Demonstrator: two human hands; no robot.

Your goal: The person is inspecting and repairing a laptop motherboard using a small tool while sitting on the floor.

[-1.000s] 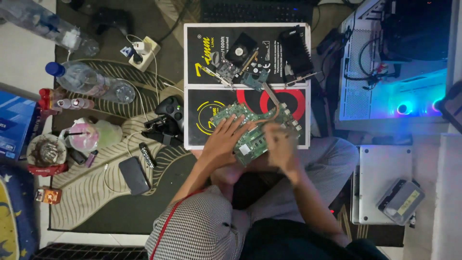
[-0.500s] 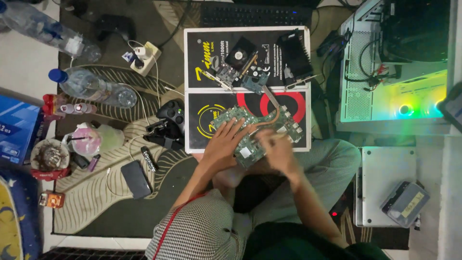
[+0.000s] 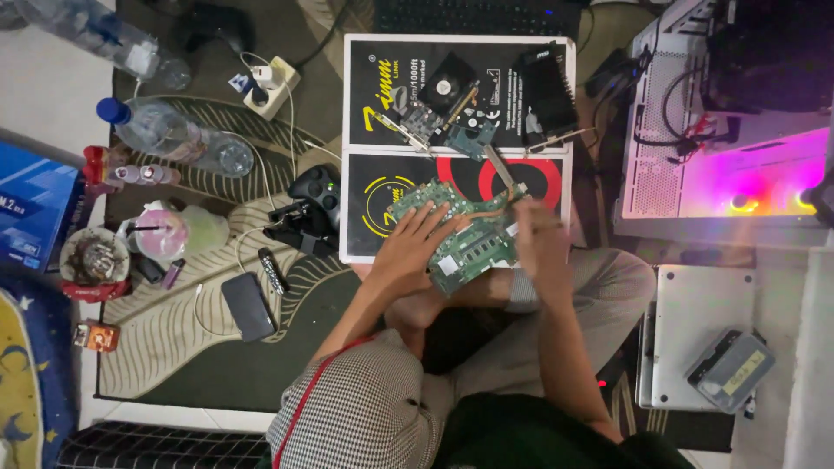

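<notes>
Cluttered floor rugs surround a seated person, with a black-and-white box (image 3: 369,148) lying flat ahead of the knees as a work surface. One green circuit board (image 3: 460,234) lies across the box's near edge, long axis running left to right between the two hands. The left hand (image 3: 413,247) presses flat and open on its left end, while the right hand (image 3: 540,247) is blurred at the right end, grip unclear.

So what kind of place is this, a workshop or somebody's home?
Most likely a room at home used for computer repair. The person sits on a patterned rug, holding a green circuit board, beside an open, lit computer case and a game controller.
</notes>
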